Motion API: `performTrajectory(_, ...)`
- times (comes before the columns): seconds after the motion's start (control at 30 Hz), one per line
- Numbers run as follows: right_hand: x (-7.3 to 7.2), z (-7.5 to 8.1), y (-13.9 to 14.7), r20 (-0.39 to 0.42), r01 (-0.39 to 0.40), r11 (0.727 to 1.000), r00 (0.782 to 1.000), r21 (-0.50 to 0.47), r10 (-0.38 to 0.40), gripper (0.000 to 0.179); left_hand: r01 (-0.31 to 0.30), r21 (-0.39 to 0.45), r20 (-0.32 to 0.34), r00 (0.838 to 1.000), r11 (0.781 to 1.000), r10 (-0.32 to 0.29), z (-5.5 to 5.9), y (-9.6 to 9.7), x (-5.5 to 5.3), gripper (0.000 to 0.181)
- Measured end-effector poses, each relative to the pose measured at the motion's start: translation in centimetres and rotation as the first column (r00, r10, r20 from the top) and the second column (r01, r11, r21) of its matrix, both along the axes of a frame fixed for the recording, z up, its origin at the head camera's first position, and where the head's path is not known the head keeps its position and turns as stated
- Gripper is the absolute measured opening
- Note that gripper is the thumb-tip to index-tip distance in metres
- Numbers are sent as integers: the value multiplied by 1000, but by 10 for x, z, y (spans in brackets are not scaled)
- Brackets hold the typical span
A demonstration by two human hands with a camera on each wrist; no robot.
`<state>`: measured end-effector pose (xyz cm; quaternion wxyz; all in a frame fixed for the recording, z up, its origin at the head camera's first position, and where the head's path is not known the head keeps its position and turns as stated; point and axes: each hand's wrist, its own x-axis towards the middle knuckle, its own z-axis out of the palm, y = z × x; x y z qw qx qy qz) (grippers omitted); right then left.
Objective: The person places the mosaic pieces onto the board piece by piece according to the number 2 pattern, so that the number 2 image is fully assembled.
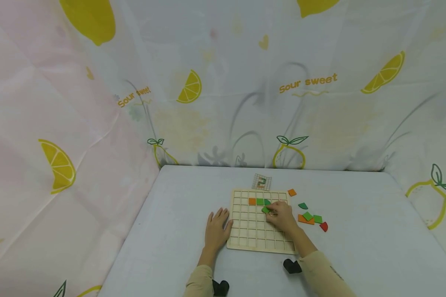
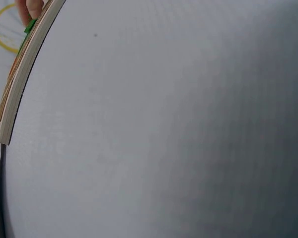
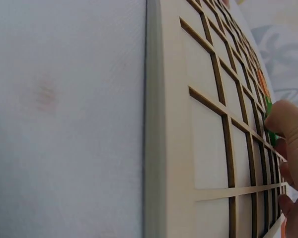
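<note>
A wooden grid board (image 1: 245, 232) lies on the white table. In its upper rows sit an orange square tile (image 1: 252, 201), a green square tile (image 1: 259, 201) and a dark green rounded tile (image 1: 267, 202). My right hand (image 1: 282, 216) pinches a green square tile (image 1: 265, 210) just below them, tilted over the board; whether it touches the grid I cannot tell. In the right wrist view the thumb (image 3: 283, 118) hides most of that tile. My left hand (image 1: 216, 231) lies flat with straight fingers beside the board's left edge, its thumb at the rim.
Right of the board lie loose pieces: an orange square (image 1: 291, 192), a dark green leaf-shaped piece (image 1: 302, 206), several green and orange tiles (image 1: 307, 216) and a red wedge (image 1: 323, 226). A patterned card (image 1: 262, 181) lies behind the board. Dark straps (image 1: 292, 266) hang near both wrists.
</note>
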<state>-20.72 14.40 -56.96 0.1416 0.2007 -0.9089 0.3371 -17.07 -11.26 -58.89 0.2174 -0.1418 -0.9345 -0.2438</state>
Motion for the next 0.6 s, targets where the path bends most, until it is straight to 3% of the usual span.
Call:
performTrajectory(0.1,1,6,1,59,9,997,998,74,-14,27,0,-2,-2,1000,1000,0,0,0,0,34)
performTrajectory(0.23,1,10,1,99,22,995,995,96,-31,24,-4,-8,3,1000,1000,4,0,-2,-1,35)
performTrajectory(0.43,0,-2,-6,28,87,996,996,1,-87,18,-5,-9,10,1000,1000,5,-1,-2,-1,35)
performTrajectory(0.6,1,-5,-7,32,125,989,992,-74,-123,17,-3,-6,7,1000,1000,3,-1,0,0,35)
